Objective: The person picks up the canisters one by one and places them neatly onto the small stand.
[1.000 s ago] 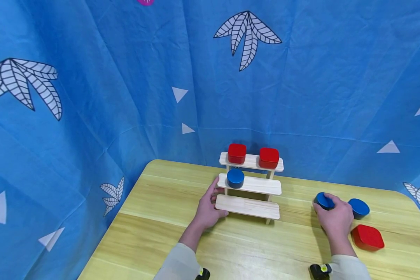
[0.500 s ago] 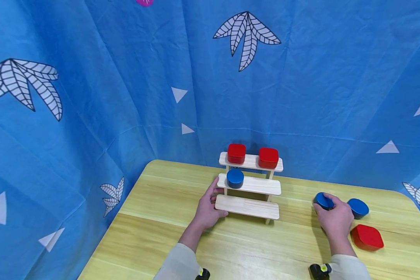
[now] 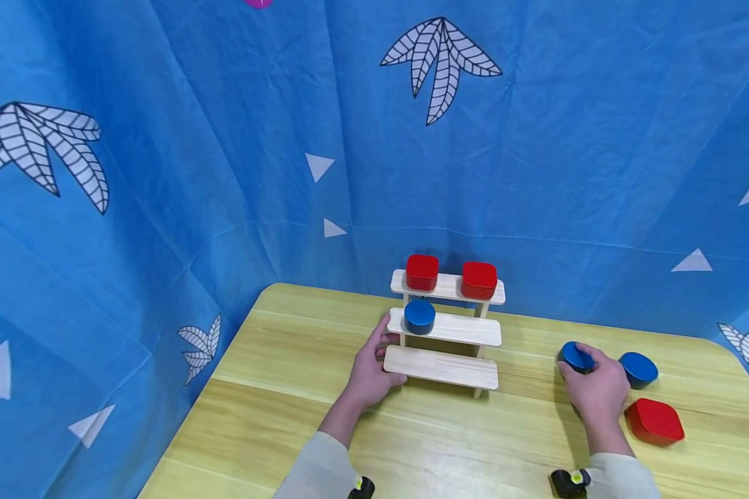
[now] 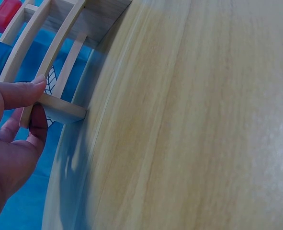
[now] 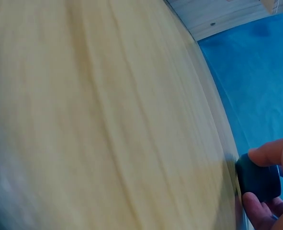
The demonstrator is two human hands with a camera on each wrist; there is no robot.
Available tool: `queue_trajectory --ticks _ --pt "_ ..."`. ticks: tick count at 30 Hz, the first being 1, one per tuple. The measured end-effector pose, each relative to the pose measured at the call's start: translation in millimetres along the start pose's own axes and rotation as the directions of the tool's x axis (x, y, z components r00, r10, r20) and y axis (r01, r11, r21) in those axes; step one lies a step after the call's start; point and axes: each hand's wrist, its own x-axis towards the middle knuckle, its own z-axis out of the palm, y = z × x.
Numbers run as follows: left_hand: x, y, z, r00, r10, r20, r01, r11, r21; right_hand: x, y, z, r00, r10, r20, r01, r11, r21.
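A three-step wooden shelf [image 3: 442,366] stands at the back of the table. My left hand [image 3: 372,374] grips its left end; in the left wrist view the thumb and fingers pinch the lowest board [image 4: 64,106]. Two red square tins [image 3: 422,272] [image 3: 479,279] sit on the top step, and a round blue tin [image 3: 419,317] rests at the left of the middle step. Off to the right, my right hand [image 3: 599,389] holds another round blue tin [image 3: 576,357] between thumb and fingers. The right wrist view shows this tin [image 5: 257,178] at the table surface.
Just right of my right hand lie a further round blue tin [image 3: 639,369] and a red square tin [image 3: 655,421]. A blue patterned cloth [image 3: 537,173] hangs behind the wooden table [image 3: 256,409] and along its left side.
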Motion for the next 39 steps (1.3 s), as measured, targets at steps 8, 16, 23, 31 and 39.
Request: queue_trajectory --ticks 8,16,23,31,39 --pt "0.9 0.0 0.6 1.0 -0.006 -0.002 0.006 1.0 0.006 -2.8 -2.3 1.6 1.0 -0.005 0.001 0.005 1.0 0.006" --pt "1.8 0.3 0.7 1.0 0.003 -0.003 -0.003 1.0 0.016 -8.6 -7.6 2.7 0.999 -0.033 -0.011 0.034 0.999 0.029" --pt "1.1 -0.9 0.6 1.0 -0.001 0.0 0.001 1.0 0.01 -15.1 -13.2 3.3 0.998 -0.053 -0.036 0.055 0.997 0.055" --pt "0.7 -0.5 0.6 1.0 -0.001 -0.002 0.001 1.0 0.011 -21.6 -26.6 -0.9 0.997 -0.07 -0.042 0.073 0.994 0.085" --pt "1.0 -1.4 0.8 1.0 0.004 0.001 -0.004 1.0 0.01 -26.8 -40.2 -1.6 0.989 -0.118 -0.083 0.127 0.985 0.118"
